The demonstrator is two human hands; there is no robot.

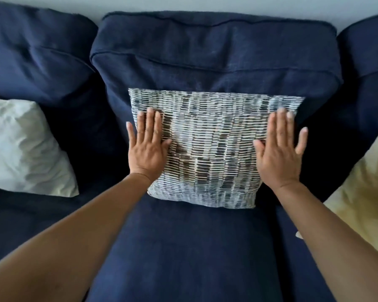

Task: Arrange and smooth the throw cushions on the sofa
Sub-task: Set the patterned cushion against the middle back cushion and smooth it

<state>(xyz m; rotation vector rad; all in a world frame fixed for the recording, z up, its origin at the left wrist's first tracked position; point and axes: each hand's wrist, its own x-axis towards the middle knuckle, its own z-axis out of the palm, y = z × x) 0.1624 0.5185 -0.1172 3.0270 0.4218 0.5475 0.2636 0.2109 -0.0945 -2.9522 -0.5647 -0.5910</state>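
A patterned grey-and-white throw cushion (210, 147) leans upright against the middle back cushion of the navy sofa (214, 53). My left hand (147, 147) lies flat on the cushion's left side, fingers spread and pointing up. Flat on its right side rests my right hand (280, 149), fingers apart too. Neither hand grips anything. A pale white cushion (24, 149) sits on the left seat. A yellow cushion (362, 192) lies at the right edge, partly cut off by the frame.
The navy seat cushion (183, 253) stretches toward me below the patterned cushion. A light wall (183, 4) runs behind the sofa back. Both my bare forearms reach in from the bottom corners.
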